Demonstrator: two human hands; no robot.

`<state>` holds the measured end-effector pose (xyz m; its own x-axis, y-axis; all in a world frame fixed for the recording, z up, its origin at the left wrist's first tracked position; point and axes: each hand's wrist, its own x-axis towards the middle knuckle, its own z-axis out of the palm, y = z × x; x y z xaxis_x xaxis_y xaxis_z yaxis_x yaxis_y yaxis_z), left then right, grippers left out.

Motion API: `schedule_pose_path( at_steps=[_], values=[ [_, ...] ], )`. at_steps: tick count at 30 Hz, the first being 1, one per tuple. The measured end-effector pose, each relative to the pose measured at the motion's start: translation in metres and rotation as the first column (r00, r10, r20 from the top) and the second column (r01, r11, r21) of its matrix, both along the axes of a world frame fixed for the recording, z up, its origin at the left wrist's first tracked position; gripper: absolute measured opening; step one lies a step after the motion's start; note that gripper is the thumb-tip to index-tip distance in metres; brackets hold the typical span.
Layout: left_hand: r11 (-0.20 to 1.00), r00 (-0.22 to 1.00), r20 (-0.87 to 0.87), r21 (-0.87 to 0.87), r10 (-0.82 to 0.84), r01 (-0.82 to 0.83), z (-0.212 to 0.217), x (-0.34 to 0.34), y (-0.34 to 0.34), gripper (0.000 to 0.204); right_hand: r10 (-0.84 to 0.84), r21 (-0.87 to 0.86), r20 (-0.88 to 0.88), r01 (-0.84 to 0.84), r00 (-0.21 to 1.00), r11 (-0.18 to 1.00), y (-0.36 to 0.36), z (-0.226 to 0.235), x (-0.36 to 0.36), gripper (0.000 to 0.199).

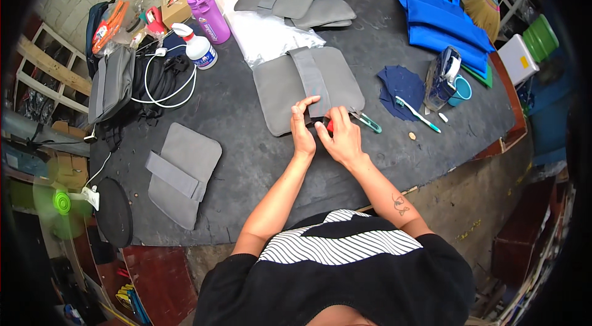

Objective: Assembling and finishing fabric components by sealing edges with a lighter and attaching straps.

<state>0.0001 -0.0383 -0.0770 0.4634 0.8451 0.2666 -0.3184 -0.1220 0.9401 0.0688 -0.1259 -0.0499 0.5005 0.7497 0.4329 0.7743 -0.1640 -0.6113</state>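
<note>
A grey padded fabric panel [274, 92] with rounded corners lies before me, crossed by a grey strap [306, 73]. My left hand [301, 135] rests at the strap's near end, its fingers partly stretched out and touching the fabric. Close beside it, my right hand [343, 141] is closed with bent fingers round a small red object [330, 126], mostly hidden, whose kind I cannot make out. Green-handled thread snips [370, 122] lie just right of that hand, at the panel's edge. Another grey panel with a strap [185, 153] lies apart at the left.
More grey panels [296, 2] are stacked at the back on clear plastic. A white spray bottle [200, 48], purple bottle [208, 15], cable [148, 79] and bag [114, 85] stand left. Blue bags [441, 24], navy cloth [399, 89], a toothbrush [419, 115] and cup [461, 90] lie right.
</note>
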Motion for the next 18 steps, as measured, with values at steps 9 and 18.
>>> schedule_pose_path(
  at_steps=[9, 18],
  values=[
    [1.000, 0.999, 0.032, 0.019, 0.005, -0.005, -0.004, 0.001, -0.002, 0.072, -0.055, -0.111, -0.028, 0.051, 0.998, 0.993, 0.005, 0.003, -0.009, 0.033],
    [0.999, 0.999, -0.010, 0.030, 0.031, -0.031, 0.000, 0.002, -0.002, 0.074, -0.083, -0.046, -0.097, 0.079, 0.992, 0.996, 0.011, -0.009, -0.011, 0.031]
  ],
)
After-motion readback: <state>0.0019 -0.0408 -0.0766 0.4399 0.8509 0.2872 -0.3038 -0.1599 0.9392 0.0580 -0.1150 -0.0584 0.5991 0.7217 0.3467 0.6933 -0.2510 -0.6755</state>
